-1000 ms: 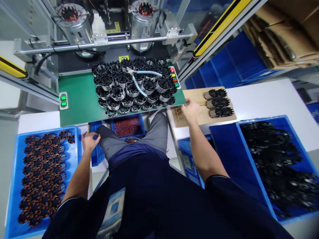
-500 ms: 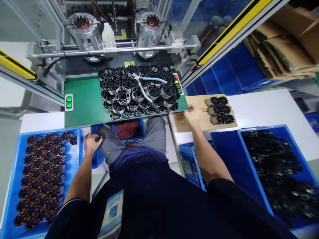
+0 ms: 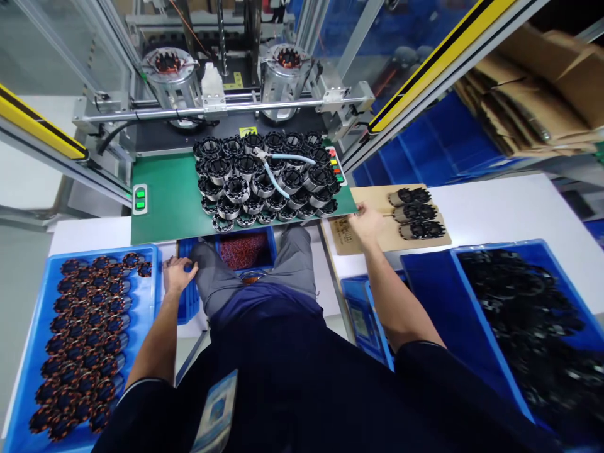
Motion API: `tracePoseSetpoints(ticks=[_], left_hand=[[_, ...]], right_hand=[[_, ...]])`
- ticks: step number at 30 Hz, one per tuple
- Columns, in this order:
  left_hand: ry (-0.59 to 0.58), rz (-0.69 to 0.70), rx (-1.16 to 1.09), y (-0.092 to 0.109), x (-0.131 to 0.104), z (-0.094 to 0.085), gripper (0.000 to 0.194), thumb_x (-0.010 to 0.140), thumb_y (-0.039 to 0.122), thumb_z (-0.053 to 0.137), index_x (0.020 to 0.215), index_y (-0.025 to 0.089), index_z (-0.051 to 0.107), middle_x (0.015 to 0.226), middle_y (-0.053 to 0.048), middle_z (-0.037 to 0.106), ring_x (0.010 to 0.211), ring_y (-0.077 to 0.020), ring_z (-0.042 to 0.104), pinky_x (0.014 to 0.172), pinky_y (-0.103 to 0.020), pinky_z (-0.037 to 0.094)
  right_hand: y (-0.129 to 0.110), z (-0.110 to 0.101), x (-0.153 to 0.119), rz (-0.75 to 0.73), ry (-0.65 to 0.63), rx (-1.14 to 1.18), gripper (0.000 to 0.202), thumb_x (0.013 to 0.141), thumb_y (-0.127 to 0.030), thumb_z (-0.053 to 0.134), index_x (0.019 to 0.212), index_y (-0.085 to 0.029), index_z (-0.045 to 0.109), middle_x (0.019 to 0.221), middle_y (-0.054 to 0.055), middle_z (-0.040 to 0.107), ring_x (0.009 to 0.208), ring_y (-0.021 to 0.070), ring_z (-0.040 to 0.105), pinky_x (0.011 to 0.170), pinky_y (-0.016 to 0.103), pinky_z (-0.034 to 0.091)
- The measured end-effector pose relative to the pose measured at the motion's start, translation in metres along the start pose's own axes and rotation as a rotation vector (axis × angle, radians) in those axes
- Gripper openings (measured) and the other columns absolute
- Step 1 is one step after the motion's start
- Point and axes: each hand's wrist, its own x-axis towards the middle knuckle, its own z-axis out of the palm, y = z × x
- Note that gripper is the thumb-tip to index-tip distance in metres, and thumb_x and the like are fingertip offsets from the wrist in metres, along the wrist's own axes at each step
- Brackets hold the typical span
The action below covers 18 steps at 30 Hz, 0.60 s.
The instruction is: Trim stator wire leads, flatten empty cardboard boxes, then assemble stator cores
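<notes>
My left hand [image 3: 177, 274] rests by my left knee, fingers spread on the edge of a small blue bin [image 3: 187, 302] beside the big blue tray [image 3: 151, 296] of copper-wound stators [image 3: 82, 340]. My right hand [image 3: 365, 221] lies on a brown cardboard sheet [image 3: 368, 201] to the right of the green work plate [image 3: 165, 201]; its fingers look loosely curled and I cannot tell if they hold anything. Three rows of black plastic parts [image 3: 415, 214] lie on that sheet just past the hand. Black stator cores [image 3: 264, 179] are stacked on the green plate, with blue-handled cutters [image 3: 278, 167] on top.
A winding machine with two metal fixtures [image 3: 170, 75] stands behind the plate. A bin of reddish scraps [image 3: 245, 250] sits under the plate between my knees. A blue crate [image 3: 472, 314] of black parts is at right. Folded cardboard [image 3: 533, 100] lies at the far right.
The view has tilted and shifted a little; both hands stay in the same places, the right on the cardboard sheet, the left by the small bin.
</notes>
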Motion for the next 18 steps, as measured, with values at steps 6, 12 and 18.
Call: tracePoseSetpoints(ticks=[6, 12, 18], left_hand=[[-0.028, 0.030, 0.069, 0.007, -0.001, -0.010, 0.031, 0.114, 0.046, 0.066, 0.101, 0.023, 0.081, 0.117, -0.017, 0.093, 0.129, -0.0436, 0.078, 0.123, -0.061, 0.045], [-0.091, 0.078, 0.112, -0.003, 0.004, -0.002, 0.025, 0.110, 0.023, 0.056, 0.096, 0.022, 0.076, 0.110, -0.019, 0.090, 0.121, -0.0420, 0.082, 0.137, -0.066, 0.041], [-0.191, 0.082, 0.083, -0.022, 0.007, 0.011, 0.024, 0.112, 0.026, 0.059, 0.098, 0.024, 0.078, 0.116, -0.020, 0.091, 0.132, -0.0461, 0.081, 0.142, -0.070, 0.037]], right_hand=[[-0.001, -0.002, 0.002, 0.006, -0.014, 0.032, 0.031, 0.097, -0.037, 0.072, 0.121, -0.019, 0.081, 0.116, 0.021, 0.088, 0.103, 0.0371, 0.074, 0.101, 0.049, 0.056], [0.007, 0.008, 0.010, -0.002, -0.026, 0.009, 0.032, 0.094, -0.038, 0.067, 0.120, -0.022, 0.077, 0.113, 0.018, 0.086, 0.104, 0.0380, 0.074, 0.099, 0.051, 0.054], [0.008, 0.013, 0.012, -0.023, -0.052, -0.031, 0.021, 0.088, -0.045, 0.063, 0.103, -0.030, 0.065, 0.100, 0.016, 0.077, 0.101, 0.0422, 0.074, 0.092, 0.056, 0.054]])
